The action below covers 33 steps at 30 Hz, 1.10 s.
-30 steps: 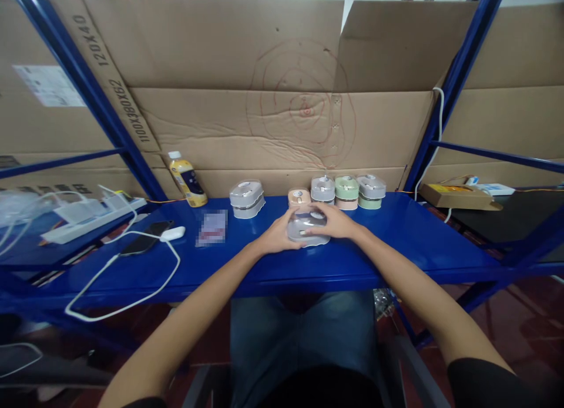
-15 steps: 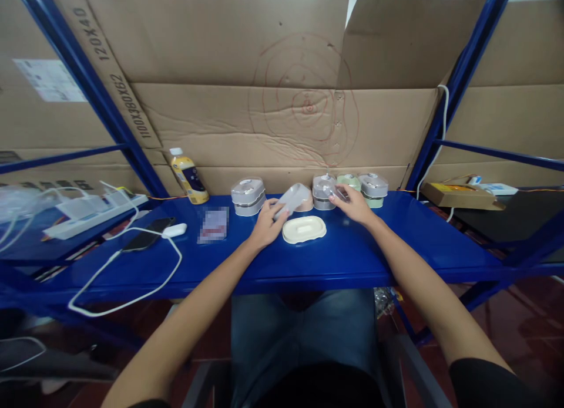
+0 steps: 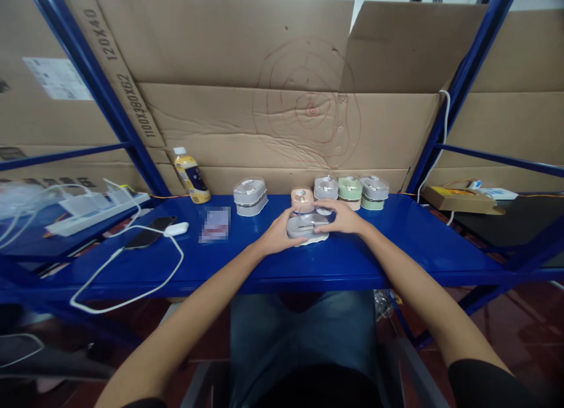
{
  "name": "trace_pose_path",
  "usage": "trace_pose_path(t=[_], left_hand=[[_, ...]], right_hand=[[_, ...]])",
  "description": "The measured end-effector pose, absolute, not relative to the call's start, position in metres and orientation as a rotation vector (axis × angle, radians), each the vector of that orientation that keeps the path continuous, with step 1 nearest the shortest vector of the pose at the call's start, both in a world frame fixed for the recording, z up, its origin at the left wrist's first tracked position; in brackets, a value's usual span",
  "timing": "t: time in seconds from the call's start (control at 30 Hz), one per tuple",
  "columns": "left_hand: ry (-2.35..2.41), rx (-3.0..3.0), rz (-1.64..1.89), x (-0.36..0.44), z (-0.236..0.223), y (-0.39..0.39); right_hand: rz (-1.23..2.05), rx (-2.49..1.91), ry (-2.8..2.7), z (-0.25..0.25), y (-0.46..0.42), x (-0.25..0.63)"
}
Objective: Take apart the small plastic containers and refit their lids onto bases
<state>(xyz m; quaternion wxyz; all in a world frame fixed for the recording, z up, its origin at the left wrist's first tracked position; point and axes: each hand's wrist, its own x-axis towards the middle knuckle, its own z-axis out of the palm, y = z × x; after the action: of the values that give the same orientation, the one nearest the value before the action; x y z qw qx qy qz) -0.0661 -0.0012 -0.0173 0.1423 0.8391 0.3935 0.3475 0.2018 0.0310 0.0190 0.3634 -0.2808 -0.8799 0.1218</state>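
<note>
The left hand [image 3: 278, 233] and right hand [image 3: 341, 217], half-curled, grip a grey-lidded plastic box [image 3: 307, 226] on the blue steel shelf [image 3: 396, 238]. Five similar lidded boxes [image 3: 326, 188] stand beyond.

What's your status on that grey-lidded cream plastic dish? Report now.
Left hand and right hand both clasping it. Grey translucent plastic lid on top of cream plastic base. Peach round-cornered plastic container close behind.

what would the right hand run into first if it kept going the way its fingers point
The right hand would meet the grey-lidded cream plastic dish first. Its fingers seem already on the lid, though depth is hard to judge from this view.
</note>
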Motion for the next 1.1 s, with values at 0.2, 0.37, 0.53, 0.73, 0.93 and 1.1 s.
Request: trace_pose_path(t=[0.2, 0.37, 0.53, 0.73, 0.93, 1.1], left_hand=[[1.099, 2.39, 1.019, -0.058, -0.022, -0.002], [1.088, 2.456, 1.011, -0.053, -0.027, 0.0], [1.034, 2.432, 0.94, -0.055, -0.024, 0.001], [1.19, 2.393, 1.122, -0.067, -0.013, 0.0], [1.872, 1.847, 1.476, -0.061, 0.017, 0.037], [2.157, 1.624, 1.275, -0.017, 0.041, 0.079]], right_hand=[[0.397, -0.615, -2.388, 0.015, 0.03, 0.181], [0.406, -0.651, -2.436, 0.017, 0.03, 0.182], [0.36, -0.658, -2.464, 0.007, 0.031, 0.181], [0.273, -0.685, -2.296, 0.007, 0.031, 0.186], [0.099, -0.869, -1.722, 0.026, 0.042, 0.211], [0.027, -0.94, -1.636, 0.024, 0.052, 0.223]])
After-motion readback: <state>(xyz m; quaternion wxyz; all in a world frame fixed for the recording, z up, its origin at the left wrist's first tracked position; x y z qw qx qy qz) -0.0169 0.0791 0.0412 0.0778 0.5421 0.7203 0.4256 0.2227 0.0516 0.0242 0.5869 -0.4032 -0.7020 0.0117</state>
